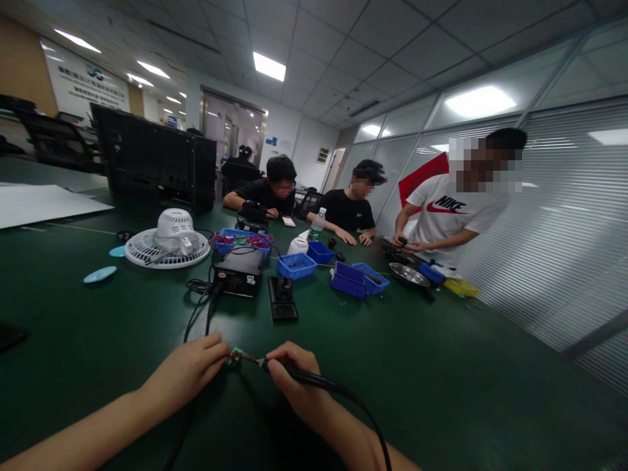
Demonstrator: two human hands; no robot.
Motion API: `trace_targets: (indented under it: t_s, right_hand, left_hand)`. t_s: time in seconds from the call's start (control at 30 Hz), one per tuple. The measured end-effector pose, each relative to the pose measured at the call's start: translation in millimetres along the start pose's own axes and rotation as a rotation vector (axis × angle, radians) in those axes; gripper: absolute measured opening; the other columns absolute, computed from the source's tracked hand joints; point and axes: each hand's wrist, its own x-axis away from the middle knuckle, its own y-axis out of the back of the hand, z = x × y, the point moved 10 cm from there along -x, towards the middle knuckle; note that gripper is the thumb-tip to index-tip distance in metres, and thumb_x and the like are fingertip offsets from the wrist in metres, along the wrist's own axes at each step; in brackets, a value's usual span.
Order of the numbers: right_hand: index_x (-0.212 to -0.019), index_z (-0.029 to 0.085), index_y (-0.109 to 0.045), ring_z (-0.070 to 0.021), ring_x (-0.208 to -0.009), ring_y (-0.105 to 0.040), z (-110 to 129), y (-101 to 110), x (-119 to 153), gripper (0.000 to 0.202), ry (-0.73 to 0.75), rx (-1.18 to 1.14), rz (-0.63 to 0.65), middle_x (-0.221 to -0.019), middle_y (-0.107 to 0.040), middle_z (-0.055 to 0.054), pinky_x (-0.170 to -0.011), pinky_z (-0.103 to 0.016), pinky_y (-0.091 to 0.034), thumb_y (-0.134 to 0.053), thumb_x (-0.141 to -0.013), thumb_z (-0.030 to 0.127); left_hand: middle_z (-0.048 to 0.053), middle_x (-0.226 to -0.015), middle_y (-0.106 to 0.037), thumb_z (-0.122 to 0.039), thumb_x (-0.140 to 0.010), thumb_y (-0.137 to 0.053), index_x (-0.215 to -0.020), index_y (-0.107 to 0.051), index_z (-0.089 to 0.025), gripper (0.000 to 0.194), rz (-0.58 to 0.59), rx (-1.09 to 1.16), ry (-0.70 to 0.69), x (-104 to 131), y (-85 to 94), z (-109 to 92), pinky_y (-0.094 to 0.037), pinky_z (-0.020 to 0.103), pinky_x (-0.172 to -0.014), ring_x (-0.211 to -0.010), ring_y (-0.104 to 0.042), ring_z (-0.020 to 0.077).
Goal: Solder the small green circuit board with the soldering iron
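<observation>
My right hand (297, 376) is closed around a soldering iron (289, 371), whose metal tip points left. The tip meets or nearly meets a small green circuit board (237, 354) just above the table. At the board's left edge, the fingers of my left hand (206, 358) are pinched together; whether they grip the board itself or a wire on it is too small to tell. A black cord runs from the iron's handle down past my right forearm. Beyond my hands stand a black soldering iron stand (283, 299) and a black soldering station (239, 273) with cables.
A white fan part (167, 243) lies at the left, near a black monitor (152, 157). Blue bins (296, 265), one with wires (243, 241), a bottle (316, 224) and a metal bowl (409, 275) stand across the green table (392, 366). Several people are at its far side.
</observation>
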Motion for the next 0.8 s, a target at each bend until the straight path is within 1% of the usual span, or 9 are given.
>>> trace_targets:
  t_s: [0.33,0.63,0.8]
  right_hand:
    - [-0.076,0.016,-0.070,-0.0131,-0.062,-0.058,-2.3,-0.7,-1.1,0.011,-0.021,-0.019,-0.008,-0.068,-0.065,-0.001,-0.058,-0.021,-0.043,-0.059,-0.080,0.019]
    - [-0.076,0.018,-0.069,-0.0118,-0.060,-0.056,0.0,0.1,-0.9,0.011,-0.010,0.002,0.007,-0.066,-0.064,0.001,-0.057,-0.020,-0.042,-0.059,-0.081,0.019]
    - [-0.075,0.018,-0.069,-0.0122,-0.061,-0.057,0.1,0.3,-0.7,0.012,0.001,0.016,0.007,-0.068,-0.064,0.001,-0.057,-0.020,-0.042,-0.058,-0.081,0.018]
  left_hand:
    - [0.002,-0.088,-0.057,-0.023,-0.094,-0.036,-0.095,-0.061,-0.024,0.025,0.016,0.001,0.006,-0.2,-1.7,2.0,-0.044,0.024,-0.068,-0.077,-0.059,0.0151]
    - [0.001,-0.085,-0.057,-0.023,-0.093,-0.037,-0.092,-0.062,-0.023,0.025,-0.021,0.001,-0.008,-1.6,5.8,-3.9,-0.045,0.022,-0.067,-0.074,-0.059,0.0141]
    - [0.001,-0.086,-0.057,-0.022,-0.093,-0.037,-0.093,-0.062,-0.024,0.025,-0.024,0.032,-0.012,-1.1,7.5,-5.0,-0.046,0.022,-0.069,-0.076,-0.059,0.0141]
